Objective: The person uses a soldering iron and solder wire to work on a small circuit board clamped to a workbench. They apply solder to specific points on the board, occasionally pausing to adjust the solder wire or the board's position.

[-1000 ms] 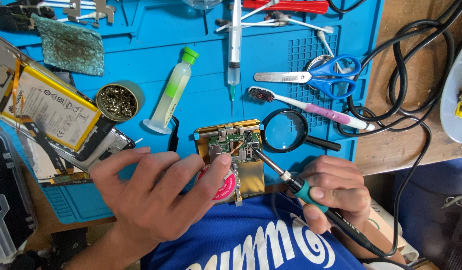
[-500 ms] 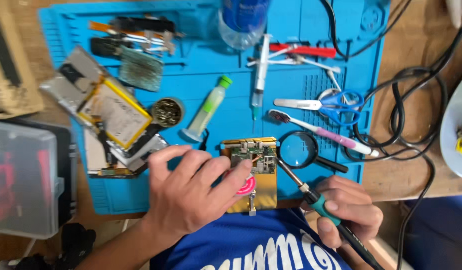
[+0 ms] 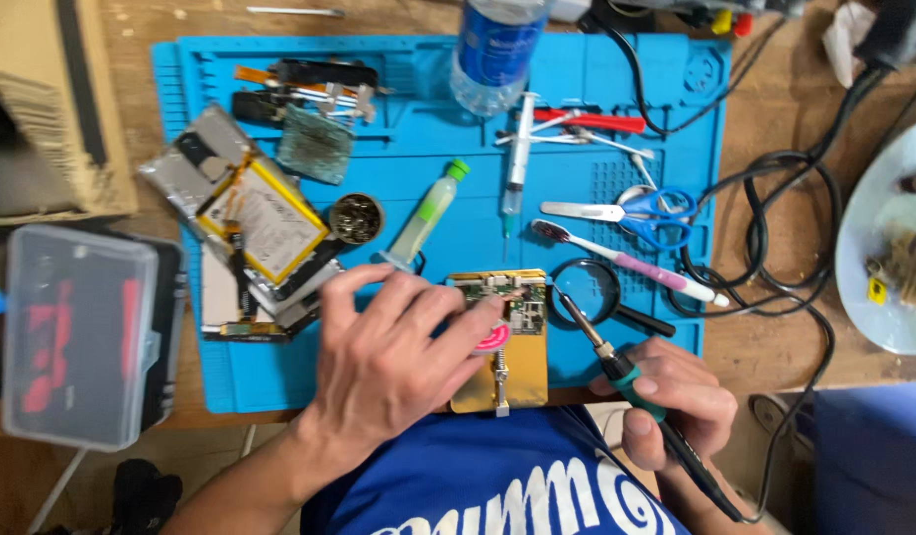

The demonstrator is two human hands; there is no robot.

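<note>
Left hand [image 3: 393, 352] lies flat, fingers spread, fingertips on circuit board [image 3: 505, 297] in gold holder [image 3: 507, 381] at near edge of blue mat [image 3: 428, 129]. Right hand [image 3: 676, 401] grips soldering iron [image 3: 616, 367], tip at board's right edge, w/ magnifier [image 3: 589, 289] just beside.

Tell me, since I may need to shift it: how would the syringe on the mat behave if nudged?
The syringe lies flat on the blue mat; its round barrel would probably roll sideways. It looks slim and plastic, so likely light. Its thin tip points toward the hands, so it may prick or bend.
</note>
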